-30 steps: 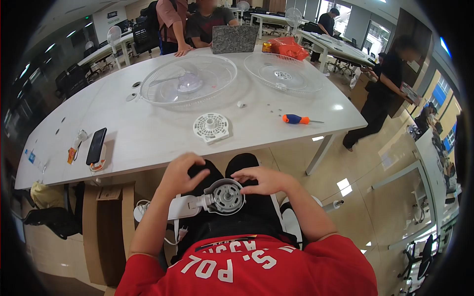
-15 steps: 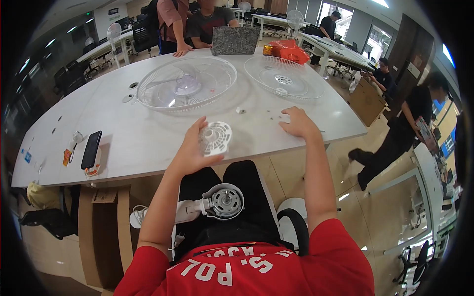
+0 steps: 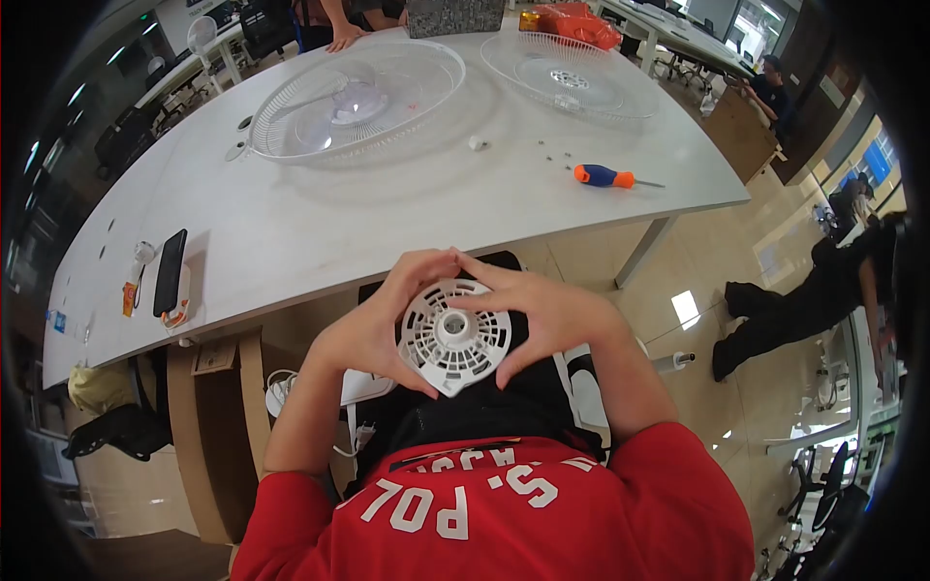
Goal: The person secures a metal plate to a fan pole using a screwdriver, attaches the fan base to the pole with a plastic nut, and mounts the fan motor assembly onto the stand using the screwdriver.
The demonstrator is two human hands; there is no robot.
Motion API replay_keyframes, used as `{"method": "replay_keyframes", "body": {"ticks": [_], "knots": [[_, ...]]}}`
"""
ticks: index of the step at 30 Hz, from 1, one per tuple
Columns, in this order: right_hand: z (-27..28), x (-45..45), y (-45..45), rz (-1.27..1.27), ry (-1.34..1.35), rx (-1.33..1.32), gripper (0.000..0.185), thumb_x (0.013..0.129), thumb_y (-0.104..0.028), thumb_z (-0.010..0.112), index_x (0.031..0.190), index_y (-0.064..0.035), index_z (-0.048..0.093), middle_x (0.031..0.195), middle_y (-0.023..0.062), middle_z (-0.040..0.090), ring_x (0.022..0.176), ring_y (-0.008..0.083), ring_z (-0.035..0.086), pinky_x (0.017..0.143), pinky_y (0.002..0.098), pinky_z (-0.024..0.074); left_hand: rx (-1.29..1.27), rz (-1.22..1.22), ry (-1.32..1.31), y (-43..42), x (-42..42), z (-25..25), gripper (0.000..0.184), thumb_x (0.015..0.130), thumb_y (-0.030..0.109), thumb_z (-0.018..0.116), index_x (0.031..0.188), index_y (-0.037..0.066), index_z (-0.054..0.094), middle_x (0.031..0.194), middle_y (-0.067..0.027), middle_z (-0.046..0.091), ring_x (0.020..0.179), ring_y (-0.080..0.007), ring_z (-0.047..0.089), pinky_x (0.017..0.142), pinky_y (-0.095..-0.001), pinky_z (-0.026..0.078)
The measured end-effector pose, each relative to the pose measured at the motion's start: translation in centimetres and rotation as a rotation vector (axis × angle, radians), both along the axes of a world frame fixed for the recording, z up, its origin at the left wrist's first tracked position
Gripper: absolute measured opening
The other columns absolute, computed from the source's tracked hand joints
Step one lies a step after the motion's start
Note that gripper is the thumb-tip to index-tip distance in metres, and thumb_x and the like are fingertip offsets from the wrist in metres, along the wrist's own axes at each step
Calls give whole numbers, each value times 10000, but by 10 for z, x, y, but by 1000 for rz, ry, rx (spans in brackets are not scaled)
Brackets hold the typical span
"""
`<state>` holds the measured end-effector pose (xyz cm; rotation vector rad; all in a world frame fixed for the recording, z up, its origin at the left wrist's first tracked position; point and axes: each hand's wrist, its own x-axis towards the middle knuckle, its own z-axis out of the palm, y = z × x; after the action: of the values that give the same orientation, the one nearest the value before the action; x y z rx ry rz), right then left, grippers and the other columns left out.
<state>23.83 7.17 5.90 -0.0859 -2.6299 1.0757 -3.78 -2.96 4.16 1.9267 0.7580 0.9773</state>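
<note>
A white round motor cover (image 3: pixel 426 341) with slots and a central hole is between my two hands above my lap. My left hand (image 3: pixel 366 334) grips its left edge, thumb along the lower side. On the opposite edge my right hand (image 3: pixel 552 308) holds it with thumb and fingers; the fingertips of both hands meet at the far side. The fan motor seen earlier on my lap is hidden beneath the cover and hands. Part of the white fan body (image 3: pixel 366 389) shows left of the cover.
On the white table (image 3: pixel 329 218) lie a fan grille with blades (image 3: pixel 291 126), a second grille (image 3: pixel 620 99), a screwdriver (image 3: pixel 605 177), a small white knob (image 3: pixel 478 143), tiny screws and a phone (image 3: pixel 170 273). A cardboard box (image 3: pixel 208 436) stands below left. People are nearby.
My left hand has brought the motor cover down from the table edge to over my lap. My right hand has left the table and joined it on the cover. The view has tilted down.
</note>
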Motion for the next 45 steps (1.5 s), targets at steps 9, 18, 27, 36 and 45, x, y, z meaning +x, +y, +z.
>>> {"method": "replay_keyframes", "body": {"ticks": [9, 18, 27, 36, 45], "knots": [[-35, -7, -15, -268, -19, -130, 858, 643, -361, 1019, 1373, -52, 690, 1651, 222, 434, 1464, 396, 512, 1144, 439, 482, -181, 204, 67, -15, -19, -56, 1395, 517, 349, 1073, 1643, 60, 301, 1575, -198, 442, 1475, -374, 447, 1221, -464, 378], [-55, -31, -11, -424, -12, -192, 807, 599, -322, 1035, 1283, -43, 711, 1556, 205, 513, 1356, 379, 598, 1098, 446, 521, -345, 475, 290, -20, -18, -86, 1273, 592, 393, 1015, 1606, 67, 318, 1328, -237, 702, 1102, -460, 724, 946, -471, 591], [-62, -19, -41, -471, -91, -128, 766, 588, -320, 1049, 1198, -33, 685, 1505, 222, 506, 1348, 408, 593, 1061, 462, 545, -256, 439, 341, -32, -6, -91, 1266, 566, 499, 1015, 1566, 80, 363, 1221, -211, 752, 1026, -440, 748, 887, -459, 599], [-57, -12, -94, -621, -86, 47, 784, 636, -310, 1008, 1235, -19, 594, 1434, 230, 466, 1135, 397, 688, 894, 449, 611, -82, 421, 207, -51, 8, -86, 1164, 560, 491, 1019, 1494, 59, 474, 1276, -175, 698, 1103, -365, 729, 926, -400, 583], [-63, -6, -93, -586, -155, 78, 763, 666, -325, 997, 1233, 0, 602, 1490, 222, 445, 1124, 410, 695, 920, 452, 597, 105, 498, 232, -58, 5, -96, 972, 556, 446, 1028, 1303, 7, 587, 1219, -135, 603, 1061, -329, 694, 903, -397, 587]]}}
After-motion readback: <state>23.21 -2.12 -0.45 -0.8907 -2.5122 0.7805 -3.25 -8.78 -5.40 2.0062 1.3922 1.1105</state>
